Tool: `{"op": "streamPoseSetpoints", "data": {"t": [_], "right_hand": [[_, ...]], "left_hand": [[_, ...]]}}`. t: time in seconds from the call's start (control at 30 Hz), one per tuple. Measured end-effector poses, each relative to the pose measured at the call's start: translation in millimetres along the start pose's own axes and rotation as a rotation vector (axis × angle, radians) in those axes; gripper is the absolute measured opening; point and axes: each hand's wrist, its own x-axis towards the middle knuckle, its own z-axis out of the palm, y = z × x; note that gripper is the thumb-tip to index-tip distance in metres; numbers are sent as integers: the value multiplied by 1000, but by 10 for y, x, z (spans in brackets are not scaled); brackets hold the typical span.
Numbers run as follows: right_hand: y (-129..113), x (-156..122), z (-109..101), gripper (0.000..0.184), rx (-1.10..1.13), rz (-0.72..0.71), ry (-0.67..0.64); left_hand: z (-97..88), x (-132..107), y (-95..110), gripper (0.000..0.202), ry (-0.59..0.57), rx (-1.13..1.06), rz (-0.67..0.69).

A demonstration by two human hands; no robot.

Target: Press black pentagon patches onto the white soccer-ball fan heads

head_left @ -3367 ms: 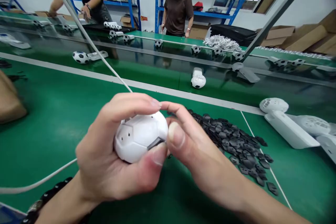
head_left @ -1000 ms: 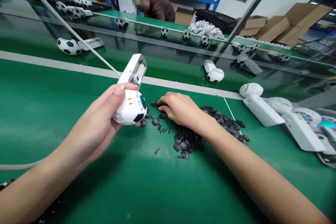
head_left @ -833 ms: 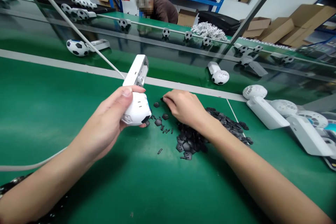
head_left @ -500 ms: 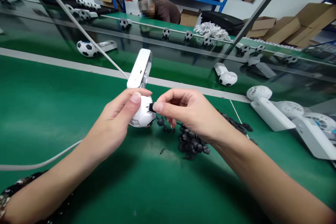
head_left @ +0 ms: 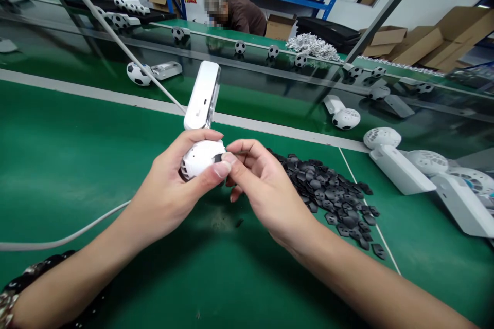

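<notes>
My left hand (head_left: 173, 193) is wrapped round the ball-shaped head of a white football fan (head_left: 200, 157). Its flat handle (head_left: 203, 95) sticks up and away from me. My right hand (head_left: 257, 185) pinches a small black patch piece (head_left: 218, 158) against the ball, beside my left thumb. A heap of black patch pieces (head_left: 328, 193) lies on the green table (head_left: 77, 149) just right of my hands.
White fan bodies (head_left: 397, 164) lie at the right. A white cable (head_left: 116, 41) crosses the left side. Behind a white line, a conveyor belt (head_left: 254, 92) carries football fans (head_left: 345, 115). A person (head_left: 235, 10) bends at the far side, before cardboard boxes and blue racks.
My right hand picked a black piece from the heap and brought it to the ball. Both hands drew slightly nearer me. The fans on the belt drifted right.
</notes>
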Motion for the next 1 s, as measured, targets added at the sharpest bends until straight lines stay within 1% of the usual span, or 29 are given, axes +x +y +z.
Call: {"op": "streamPoseSetpoints", "data": {"t": [0.1, 0.13, 0.17, 0.2, 0.3, 0.37, 0.4, 0.53, 0.6, 0.73, 0.8, 0.87, 0.93, 1.0], "right_hand": [[-50, -7, -50, 16, -259, -280, -42], [-73, -8, -63, 15, -320, -334, -41], [-96, -7, -72, 14, -343, -348, -30], [-115, -3, -77, 12, -328, -328, -20], [-158, 22, -84, 7, -172, -166, -46], [-178, 40, -91, 10, -75, -89, -99], [-188, 47, -97, 13, -53, -73, -116], [-225, 73, -150, 29, -89, -43, -116], [-243, 90, -183, 34, -141, -12, -149], [-276, 104, -227, 30, -298, -47, -216], [-286, 100, -236, 29, -372, -72, -209], [-276, 102, -243, 30, -441, -92, -168], [-239, 116, -250, 39, -409, -72, -159], [-176, 139, -256, 50, -199, 38, -211]], "left_hand": [[-5, -3, 8, 34, 6, -48, 1], [-5, -5, 4, 32, 4, -57, 3], [-5, -7, -3, 30, 3, -57, 10], [-3, -11, -11, 28, 7, -51, 21], [4, -31, -26, 26, 15, -55, 36], [6, -48, -20, 26, 11, -65, 32], [6, -55, -13, 27, 7, -67, 31], [-5, -66, 8, 28, -10, -34, 27], [-10, -65, 5, 30, -19, -2, 43], [-2, -79, 12, 33, -43, 51, 81], [10, -95, 36, 38, -33, 69, 53], [20, -108, 65, 42, -28, 61, -11], [23, -111, 87, 42, -28, 12, -59], [21, -109, 93, 38, -16, -45, -47]]}}
